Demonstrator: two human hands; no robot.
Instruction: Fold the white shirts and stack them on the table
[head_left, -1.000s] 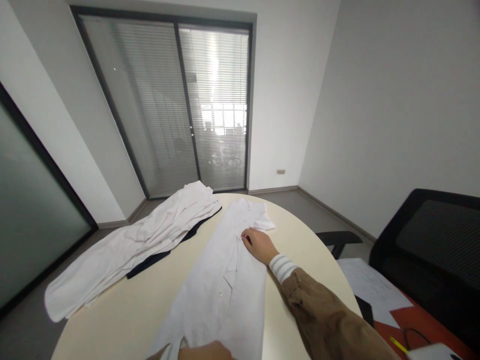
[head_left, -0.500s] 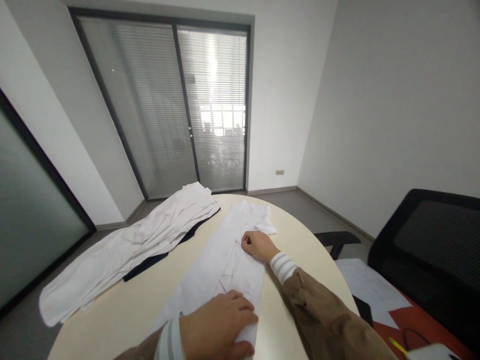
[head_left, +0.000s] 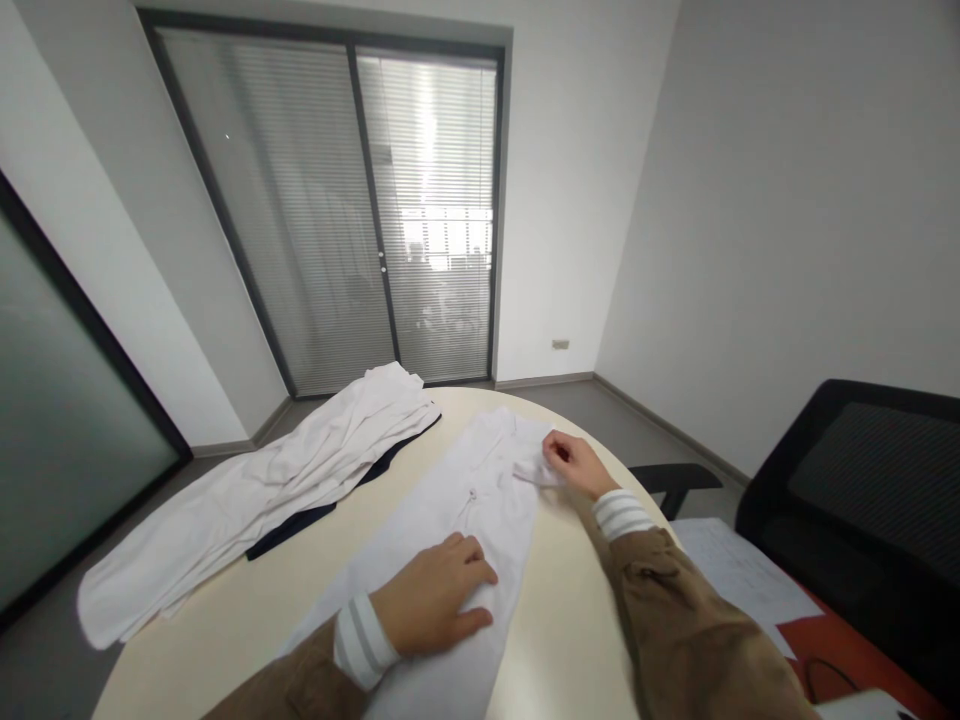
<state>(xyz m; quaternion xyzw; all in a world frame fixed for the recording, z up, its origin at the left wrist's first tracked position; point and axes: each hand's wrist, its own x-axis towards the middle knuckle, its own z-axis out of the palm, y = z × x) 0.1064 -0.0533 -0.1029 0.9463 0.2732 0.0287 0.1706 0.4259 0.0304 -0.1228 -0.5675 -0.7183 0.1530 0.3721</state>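
Note:
A long white garment [head_left: 457,500] lies lengthwise over the table, with wrinkles and a small gathered spot near its middle. My left hand [head_left: 442,595] rests on its nearer half, fingers spread and palm down. At the far right, a short sleeve-like flap of the garment sticks out toward the table edge. My right hand [head_left: 570,465] is at the end of that flap, thumb and fingers closed on the cloth. Part of the garment is hidden under my left hand and forearm.
The round cream table [head_left: 570,600] carries a pile of white clothes [head_left: 270,490] at left, with dark navy cloth [head_left: 292,530] beneath. A black mesh chair [head_left: 862,500] stands at right, near papers [head_left: 735,560] on a red surface. Glass doors with blinds [head_left: 427,200] are ahead.
My right hand has moved right and away from the gathered spot to the flap's end. My left hand has slid slightly forward and left. The cloth around the middle looks flatter.

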